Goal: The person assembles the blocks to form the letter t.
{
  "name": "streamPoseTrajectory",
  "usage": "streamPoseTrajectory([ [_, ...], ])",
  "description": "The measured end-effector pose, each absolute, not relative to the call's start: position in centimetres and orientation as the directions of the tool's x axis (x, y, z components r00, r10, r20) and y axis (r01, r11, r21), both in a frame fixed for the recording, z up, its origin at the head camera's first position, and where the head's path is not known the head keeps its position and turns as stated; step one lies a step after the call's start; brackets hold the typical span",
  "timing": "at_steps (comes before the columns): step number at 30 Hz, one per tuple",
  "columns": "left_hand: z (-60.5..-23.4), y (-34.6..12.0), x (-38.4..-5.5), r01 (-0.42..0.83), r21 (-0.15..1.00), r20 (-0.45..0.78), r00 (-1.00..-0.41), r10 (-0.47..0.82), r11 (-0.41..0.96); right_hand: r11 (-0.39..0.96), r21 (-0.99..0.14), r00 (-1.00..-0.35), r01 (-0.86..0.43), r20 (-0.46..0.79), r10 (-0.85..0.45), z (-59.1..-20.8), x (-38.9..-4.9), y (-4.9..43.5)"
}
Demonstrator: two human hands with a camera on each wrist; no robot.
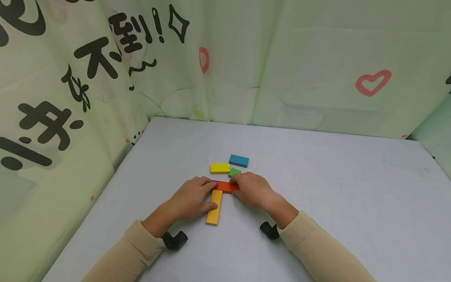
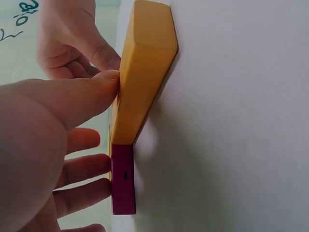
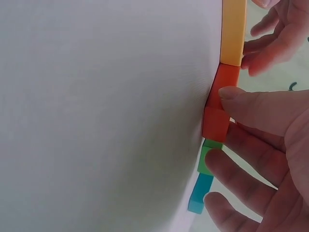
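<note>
My left hand (image 1: 190, 199) lies over the joint of two blocks. Its thumb rests on a long orange-yellow block (image 1: 213, 215), and its fairly straight fingertips touch a magenta block (image 2: 123, 181). My right hand (image 1: 251, 190) pinches the right end of a red block (image 1: 224, 187) between thumb and fingers. The red block lies flat across the far end of the orange-yellow one, with the magenta block at its left end, partly covered by left fingers. Just beyond the right fingertips lies a small green block (image 1: 234, 171).
Behind the hands, a yellow block (image 1: 220, 169) and a blue block (image 1: 239, 161) lie on the white table (image 1: 317, 176). A printed pale green curtain (image 1: 299, 70) hangs along the back and left edges. Black wrist devices (image 1: 175, 240) sit beneath both wrists.
</note>
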State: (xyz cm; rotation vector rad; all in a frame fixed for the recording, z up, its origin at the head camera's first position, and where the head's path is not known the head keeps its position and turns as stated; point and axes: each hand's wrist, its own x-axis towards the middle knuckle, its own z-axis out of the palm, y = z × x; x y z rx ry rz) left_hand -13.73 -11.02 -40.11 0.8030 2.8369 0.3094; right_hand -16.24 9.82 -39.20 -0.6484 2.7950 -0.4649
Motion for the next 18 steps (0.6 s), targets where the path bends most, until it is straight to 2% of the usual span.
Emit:
streamPoseTrajectory([
  [8, -40.34, -10.88, -13.68, 0.529, 0.167, -0.131, -0.825, 0.550, 0.832, 0.851, -0.350, -0.874, -0.392, -0.147, -0.463, -39.19, -16.14, 9.85],
  [18, -40.35, -10.95, -13.63, 0.540, 0.159, -0.118, -0.821, 0.559, 0.826, 0.855, -0.352, -0.878, -0.381, -0.151, -0.454, -39.29, -16.37, 10.36],
])
